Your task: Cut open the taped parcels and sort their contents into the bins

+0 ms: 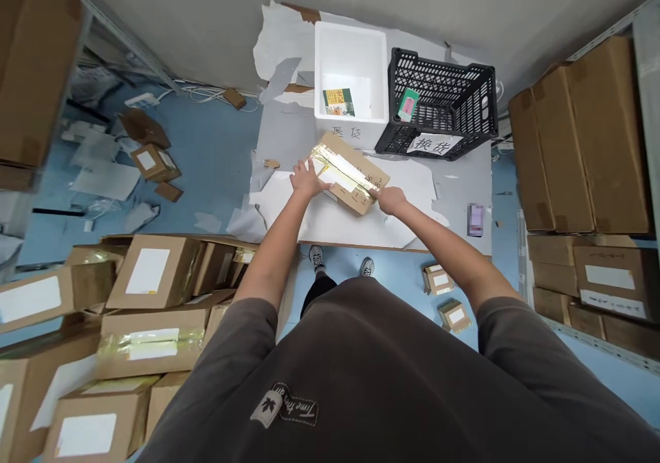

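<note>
A taped cardboard box [350, 167] lies at a slant on the white-covered table, with shiny tape and a white label on top. A dark line runs lengthwise along the tape. My left hand [308, 179] rests spread against the box's left end, its thumb along the near edge. At the right end of the tape, my right hand [390, 200] is closed close to the box; whatever its fingers hold is hidden. Just behind the box stand a white foam bin [351, 133] with a yellow-green packet [339, 102] inside and a black plastic crate [443, 98] containing a green-and-pink small box [408, 104].
Torn white paper [278, 43] covers parts of the table. A phone-like purple item [475, 220] lies at the right edge. Stacked cartons [152, 270] crowd my left, and shelved cartons [608, 133] stand right. Small boxes [438, 279] sit on the blue floor.
</note>
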